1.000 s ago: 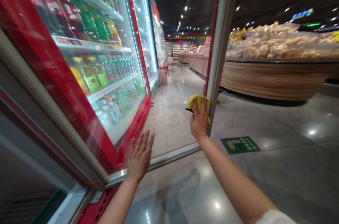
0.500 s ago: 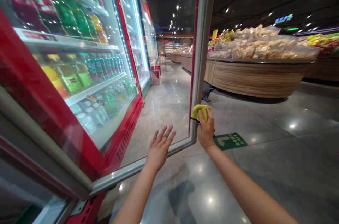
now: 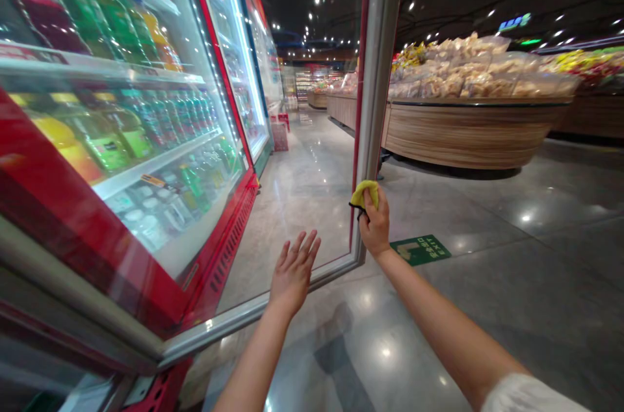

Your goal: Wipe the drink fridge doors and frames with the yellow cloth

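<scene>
A glass cooler door (image 3: 312, 191) stands swung out in front of me, framed in grey metal. My left hand (image 3: 292, 272) has its fingers spread near the door's lower edge, seemingly flat against the glass; it holds nothing. With my right hand (image 3: 375, 223) I grip a yellow cleaning cloth (image 3: 364, 194) that has a dark border. The cloth is at the grey upright frame (image 3: 373, 106) on the door's free side, low down. My right fingers wrap over it, so part of the cloth is hidden.
Left of the door is a red-framed drinks cooler (image 3: 195, 308) with shelves of bottles (image 3: 117, 132). A wood-sided display stand (image 3: 468, 132) heaped with bagged goods is at right. A green exit sign (image 3: 422, 249) lies on the grey floor (image 3: 511, 282). Red crates (image 3: 279, 132) stand farther down the aisle.
My right hand and the cloth have moved slightly up along the door frame. My left hand stays almost in place. The view has turned a little to the right.
</scene>
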The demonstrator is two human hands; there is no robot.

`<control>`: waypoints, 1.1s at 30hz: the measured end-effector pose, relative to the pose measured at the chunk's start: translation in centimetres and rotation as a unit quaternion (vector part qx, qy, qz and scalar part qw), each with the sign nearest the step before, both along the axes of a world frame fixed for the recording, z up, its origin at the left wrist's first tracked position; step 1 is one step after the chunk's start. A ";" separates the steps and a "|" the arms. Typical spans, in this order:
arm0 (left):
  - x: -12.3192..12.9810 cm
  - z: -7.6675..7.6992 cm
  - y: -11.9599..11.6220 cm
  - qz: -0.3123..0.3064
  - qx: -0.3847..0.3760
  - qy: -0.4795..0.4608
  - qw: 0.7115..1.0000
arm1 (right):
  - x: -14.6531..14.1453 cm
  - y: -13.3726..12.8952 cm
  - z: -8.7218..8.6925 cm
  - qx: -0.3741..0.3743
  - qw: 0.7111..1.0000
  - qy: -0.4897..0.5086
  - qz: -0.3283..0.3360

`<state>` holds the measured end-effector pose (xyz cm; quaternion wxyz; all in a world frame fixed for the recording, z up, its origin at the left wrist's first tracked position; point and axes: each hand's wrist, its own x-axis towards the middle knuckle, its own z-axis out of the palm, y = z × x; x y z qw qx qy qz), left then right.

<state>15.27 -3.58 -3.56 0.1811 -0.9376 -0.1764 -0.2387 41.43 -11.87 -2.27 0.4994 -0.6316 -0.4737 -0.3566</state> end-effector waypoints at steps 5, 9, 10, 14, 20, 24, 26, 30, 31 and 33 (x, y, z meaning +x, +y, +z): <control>0.0 0.1 -0.4 -0.016 -0.011 -0.005 1.000 | -3.6 -2.9 -10.8 -0.060 0.998 0.020 -0.029; 0.3 -0.5 -0.6 -0.024 -0.020 -0.034 0.999 | -3.3 -5.0 -12.2 -0.082 0.997 -0.002 -0.002; 0.4 -0.6 -0.6 -0.028 -0.022 -0.044 0.998 | -2.9 -5.3 -11.2 -0.085 0.996 -0.004 0.002; 0.7 -1.0 -0.7 -0.054 -0.023 -0.090 0.994 | -0.9 -4.8 -4.2 -0.058 0.998 0.026 0.014; 1.6 -1.9 -1.4 -0.074 -0.048 -0.187 0.978 | -0.7 -4.2 2.5 -0.053 0.996 0.055 -0.037; 2.6 -2.9 -2.3 -0.068 -0.090 -0.233 0.966 | -1.1 -5.8 4.0 -0.064 0.995 0.079 -0.024; 2.8 -3.1 -2.6 -0.069 -0.108 -0.238 0.963 | -1.1 -6.4 5.6 -0.044 0.995 0.088 -0.005; 2.2 -2.9 -2.7 -0.082 -0.110 -0.220 0.966 | -2.0 -6.6 8.4 -0.014 0.997 0.082 0.001; 1.9 -2.8 -2.7 -0.083 -0.106 -0.215 0.967 | -2.3 -6.5 8.6 -0.010 0.997 0.078 -0.002; 1.3 -2.6 -2.7 -0.082 -0.096 -0.206 0.970 | -3.0 -6.4 8.6 -0.005 0.997 0.072 -0.005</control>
